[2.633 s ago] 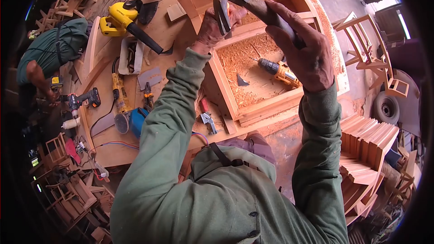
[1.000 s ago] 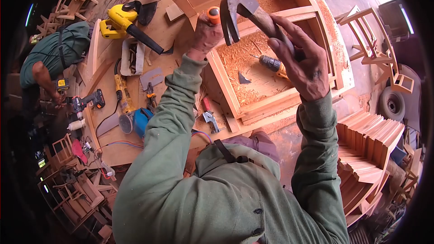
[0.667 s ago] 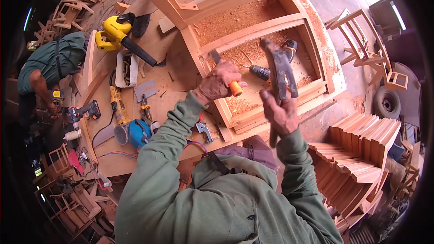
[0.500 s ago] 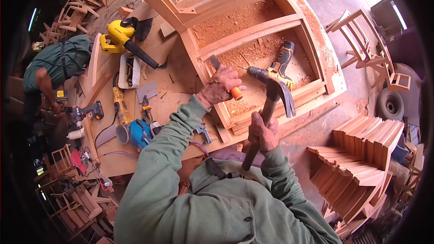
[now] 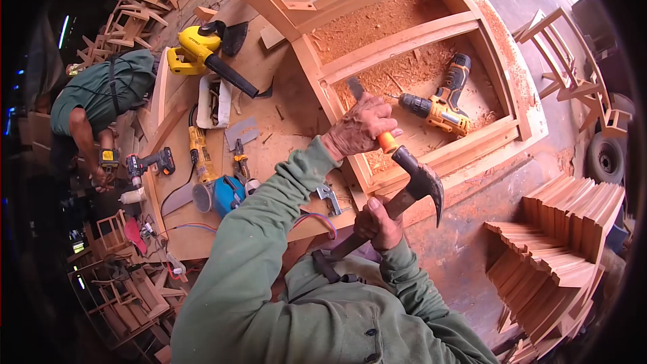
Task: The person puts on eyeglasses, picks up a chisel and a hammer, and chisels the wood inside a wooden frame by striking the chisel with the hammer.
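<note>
My left hand (image 5: 364, 126) is closed around a chisel (image 5: 387, 142) with an orange handle. The chisel's metal blade rests at the inner edge of the wooden frame (image 5: 330, 104). In my right hand (image 5: 381, 224) is a claw hammer (image 5: 423, 185), gripped partway along its shaft. The hammer's striking face meets the end of the chisel handle, and its claw curves down to the right. Inside the frame, among wood shavings, lies a yellow and black cordless drill (image 5: 441, 104).
Left on the workbench (image 5: 283, 121) lie a yellow blower (image 5: 202, 50), a white container (image 5: 214, 101), a yellow power tool (image 5: 201, 152) and a blue tool (image 5: 229, 194). Stacked wood pieces (image 5: 559, 229) stand at right. A person (image 5: 104, 98) works at far left beside another drill (image 5: 151, 164).
The hammer has swung from upright, apart from the chisel, to tilted with its head against the handle end. The whole view has shifted slightly, moving the bench rightward.
</note>
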### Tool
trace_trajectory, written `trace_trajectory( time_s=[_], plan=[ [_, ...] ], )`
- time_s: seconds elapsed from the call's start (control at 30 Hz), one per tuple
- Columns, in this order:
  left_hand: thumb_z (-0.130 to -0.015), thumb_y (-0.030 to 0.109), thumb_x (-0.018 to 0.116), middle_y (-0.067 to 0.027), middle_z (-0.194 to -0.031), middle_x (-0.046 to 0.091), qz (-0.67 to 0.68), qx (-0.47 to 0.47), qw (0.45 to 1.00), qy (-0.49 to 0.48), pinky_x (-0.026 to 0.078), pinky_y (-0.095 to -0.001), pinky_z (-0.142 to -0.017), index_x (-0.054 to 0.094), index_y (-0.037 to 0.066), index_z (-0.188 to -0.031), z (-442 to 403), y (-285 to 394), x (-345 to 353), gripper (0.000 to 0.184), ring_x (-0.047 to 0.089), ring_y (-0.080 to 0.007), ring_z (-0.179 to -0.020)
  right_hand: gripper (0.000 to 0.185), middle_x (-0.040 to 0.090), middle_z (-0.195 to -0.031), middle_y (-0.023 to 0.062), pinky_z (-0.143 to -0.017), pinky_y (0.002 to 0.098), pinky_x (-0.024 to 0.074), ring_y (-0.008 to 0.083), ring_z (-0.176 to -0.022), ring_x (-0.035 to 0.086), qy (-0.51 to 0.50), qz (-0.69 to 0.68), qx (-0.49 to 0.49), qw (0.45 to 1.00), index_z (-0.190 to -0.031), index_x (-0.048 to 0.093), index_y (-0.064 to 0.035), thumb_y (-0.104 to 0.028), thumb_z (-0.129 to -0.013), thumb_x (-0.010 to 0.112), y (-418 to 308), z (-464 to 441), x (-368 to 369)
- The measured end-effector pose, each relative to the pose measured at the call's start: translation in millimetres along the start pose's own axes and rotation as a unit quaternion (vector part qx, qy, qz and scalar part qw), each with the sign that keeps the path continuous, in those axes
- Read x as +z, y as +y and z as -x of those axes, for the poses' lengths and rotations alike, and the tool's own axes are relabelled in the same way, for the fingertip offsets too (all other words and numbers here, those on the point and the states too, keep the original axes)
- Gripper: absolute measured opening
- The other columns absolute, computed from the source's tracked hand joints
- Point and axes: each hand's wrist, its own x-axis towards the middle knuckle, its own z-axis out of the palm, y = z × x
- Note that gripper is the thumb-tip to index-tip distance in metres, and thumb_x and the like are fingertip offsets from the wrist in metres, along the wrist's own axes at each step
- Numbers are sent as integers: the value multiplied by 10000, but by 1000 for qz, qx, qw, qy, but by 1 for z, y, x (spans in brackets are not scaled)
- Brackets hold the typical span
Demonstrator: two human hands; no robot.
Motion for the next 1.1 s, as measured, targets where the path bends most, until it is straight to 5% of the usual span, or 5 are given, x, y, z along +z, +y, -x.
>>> trace_trajectory(
  time_s=[0.5,0.6,0.8,0.97,1.1],
  plan=[
    [-832,283,760,-35,-773,523,10,13,1000,25,368,-394,-770,611,119,-752,1,-14,4,235,541,-232,-792,379,367,-545,-6,-437,298,305,118,-435,349,26,-78,-45,996,-700,410,-120,-294,-961,621,41,-19,9],
    [-826,284,758,-40,-765,507,34,14,999,39,361,-398,-770,587,122,-729,3,-15,2,255,535,-235,-784,404,293,-503,-7,-425,319,325,136,-400,323,18,-76,-90,993,-666,381,-129,-301,-973,580,49,-23,17],
    [-814,280,765,-55,-737,476,69,-6,996,49,366,-413,-773,548,121,-689,1,-18,-1,297,526,-257,-756,390,382,-537,17,-440,310,350,136,-430,370,49,-64,-37,996,-710,395,-107,-295,-978,607,55,-40,20],
    [-815,277,774,-59,-740,490,85,-17,993,75,370,-419,-771,545,112,-691,1,-18,-2,308,521,-267,-739,391,378,-528,21,-448,319,358,144,-416,364,4,-82,-98,992,-706,404,-97,-311,-971,596,73,-22,22],
    [-812,271,779,-56,-752,504,96,-33,992,73,372,-416,-778,551,116,-694,1,-16,-2,300,529,-263,-749,366,416,-561,18,-447,312,361,139,-450,406,54,-38,-32,997,-707,411,-102,-249,-975,612,66,-48,28]
  ],
)
